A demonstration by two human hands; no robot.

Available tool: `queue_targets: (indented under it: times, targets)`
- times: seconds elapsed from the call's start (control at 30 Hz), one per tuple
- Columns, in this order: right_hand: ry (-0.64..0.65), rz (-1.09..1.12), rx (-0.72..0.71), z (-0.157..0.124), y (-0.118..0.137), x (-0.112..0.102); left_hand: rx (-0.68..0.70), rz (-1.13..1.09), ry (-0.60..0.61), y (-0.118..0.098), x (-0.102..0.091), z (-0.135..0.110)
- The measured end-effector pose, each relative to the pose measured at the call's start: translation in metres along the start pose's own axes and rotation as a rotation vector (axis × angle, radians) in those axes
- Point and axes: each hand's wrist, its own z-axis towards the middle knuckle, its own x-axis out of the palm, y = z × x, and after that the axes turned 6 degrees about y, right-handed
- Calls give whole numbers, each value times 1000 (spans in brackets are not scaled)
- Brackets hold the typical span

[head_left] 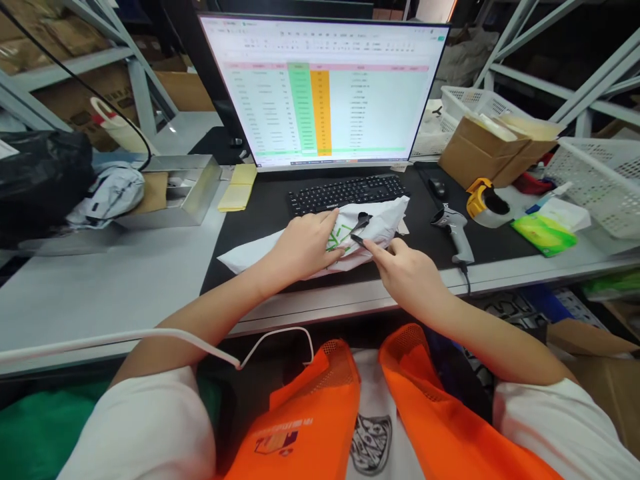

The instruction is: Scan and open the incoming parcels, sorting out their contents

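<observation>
A white plastic mailer bag [380, 223] with green marks lies on the black desk mat [260, 213] in front of the keyboard [347, 192]. My left hand [305, 245] rests on the bag, fingers curled and pressing it down. My right hand [407, 267] pinches a small black tool [359, 227], which looks like a cutter or scissors, with its tip on the bag near the left fingers.
A monitor [323, 87] shows a spreadsheet. A barcode scanner [455, 230], a mouse [437, 187], a yellow tape dispenser [483, 200], green tissue pack [543, 233], cardboard box [490, 150] and white baskets [605, 180] sit right. A metal tray [187, 193], yellow notes [239, 187] and black bag [40, 180] sit left.
</observation>
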Motion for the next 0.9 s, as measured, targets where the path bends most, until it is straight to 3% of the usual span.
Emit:
queue_targets:
  times: [0.1, 0.3, 0.43, 0.53, 0.6, 0.67, 0.73, 0.8, 0.9]
  targets:
    - [61, -85, 20, -4, -23, -4, 7, 27, 6, 3, 4, -2]
    - [109, -151, 249, -37, -109, -15, -16, 48, 85, 6, -4, -1]
    - [107, -16, 440, -53, -142, 25, -70, 41, 237, 1, -28, 15]
    - [268, 119, 597, -46, -153, 69, -98, 117, 321, -7, -44, 40]
    - [306, 174, 656, -32, -150, 89, -71, 150, 307, -13, -49, 58]
    - [144, 232, 611, -16, -133, 93, -10, 164, 303, -19, -50, 74]
    - [-152, 327, 436, -1, -104, 82, 40, 202, 331, -24, -50, 82]
    - [-389, 432, 168, 11, -69, 64, 82, 278, 375, -32, -51, 84]
    - [-458, 494, -145, 24, -26, 44, 135, 395, 475, -46, -56, 85]
